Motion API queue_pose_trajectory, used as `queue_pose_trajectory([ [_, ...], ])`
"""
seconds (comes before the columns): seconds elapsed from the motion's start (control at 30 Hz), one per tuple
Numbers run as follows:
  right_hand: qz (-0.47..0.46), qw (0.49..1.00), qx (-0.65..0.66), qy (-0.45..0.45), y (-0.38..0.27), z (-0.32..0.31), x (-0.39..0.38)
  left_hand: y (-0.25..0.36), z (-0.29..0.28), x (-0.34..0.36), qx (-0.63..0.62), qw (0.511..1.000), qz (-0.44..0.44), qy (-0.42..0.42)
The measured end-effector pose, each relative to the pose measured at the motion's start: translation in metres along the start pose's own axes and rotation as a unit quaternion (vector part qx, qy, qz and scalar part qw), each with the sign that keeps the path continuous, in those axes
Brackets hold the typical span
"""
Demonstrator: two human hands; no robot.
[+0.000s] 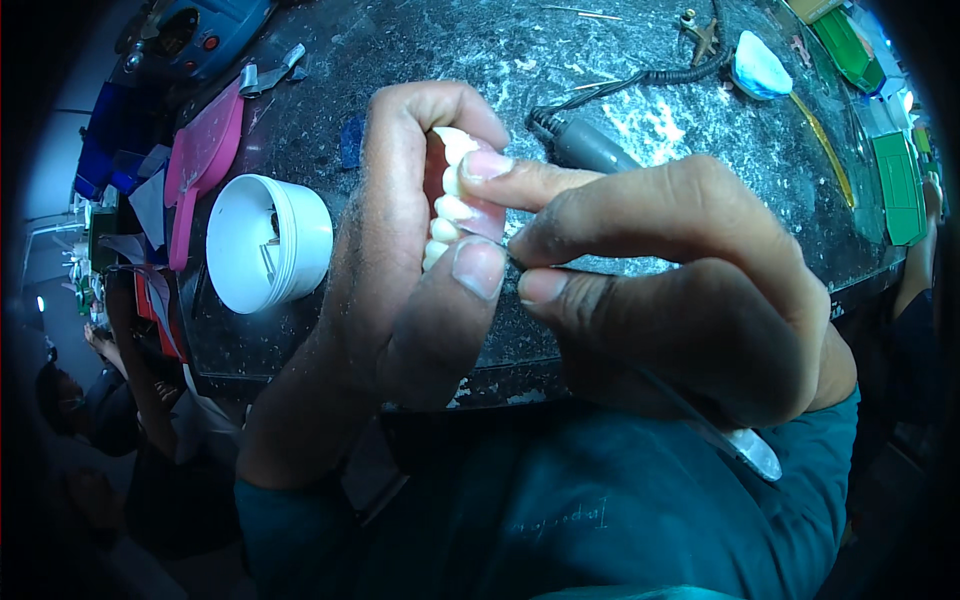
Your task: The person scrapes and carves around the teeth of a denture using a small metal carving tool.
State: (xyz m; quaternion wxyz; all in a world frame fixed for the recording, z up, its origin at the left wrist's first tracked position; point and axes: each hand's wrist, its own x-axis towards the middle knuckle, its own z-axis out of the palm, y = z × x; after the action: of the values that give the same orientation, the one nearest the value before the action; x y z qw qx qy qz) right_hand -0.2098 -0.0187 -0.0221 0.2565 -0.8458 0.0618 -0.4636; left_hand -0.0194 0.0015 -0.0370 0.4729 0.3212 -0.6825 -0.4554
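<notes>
Just over the near edge of the dark bench [330, 60], a set of false teeth [453, 208] is held up in the air between both hands. Left hand [392, 215] has it gripped: bent index finger around the far end, thumb at the near end. Right hand [700, 312] pinches a thin metal tool [756, 453] between thumb and fingers, flat rounded end sticking out below the hand; its index fingertip is against the teeth. Working tip is up by the pink gum [487, 216], mostly covered by fingers, so can't tell if it touches.

Progress: white teeth [446, 229] already sit in a row in the gum, so the main build looks done. Tool at the gum side reads as detail work, probably partway. Can't see any finished or unfinished boundary on the gum, and the side facing the left palm is hidden, so how much is left can't be judged. Piece hasn't been put down.

Pale dust [650, 125] covers much of the bench top. Grey drill [597, 147] with a dark cord [650, 78] lies just beyond the right hand, not held. White tub [305, 240] stands left of the left hand, small metal bits [268, 258] inside.
</notes>
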Motion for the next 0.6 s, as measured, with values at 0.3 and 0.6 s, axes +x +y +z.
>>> queue_pose_trajectory([
  [0.3, 0.141, 0.983, -0.102, -0.05, -0.042, -0.007, 0.02, 0.013, 0.004, 0.0, -0.033, 0.997, -0.073, 0.011],
  [0.6, 0.164, 0.978, -0.119, 0.039, -0.04, 0.008, 0.018, 0.016, 0.006, 0.003, -0.079, 0.994, -0.081, -0.012],
])
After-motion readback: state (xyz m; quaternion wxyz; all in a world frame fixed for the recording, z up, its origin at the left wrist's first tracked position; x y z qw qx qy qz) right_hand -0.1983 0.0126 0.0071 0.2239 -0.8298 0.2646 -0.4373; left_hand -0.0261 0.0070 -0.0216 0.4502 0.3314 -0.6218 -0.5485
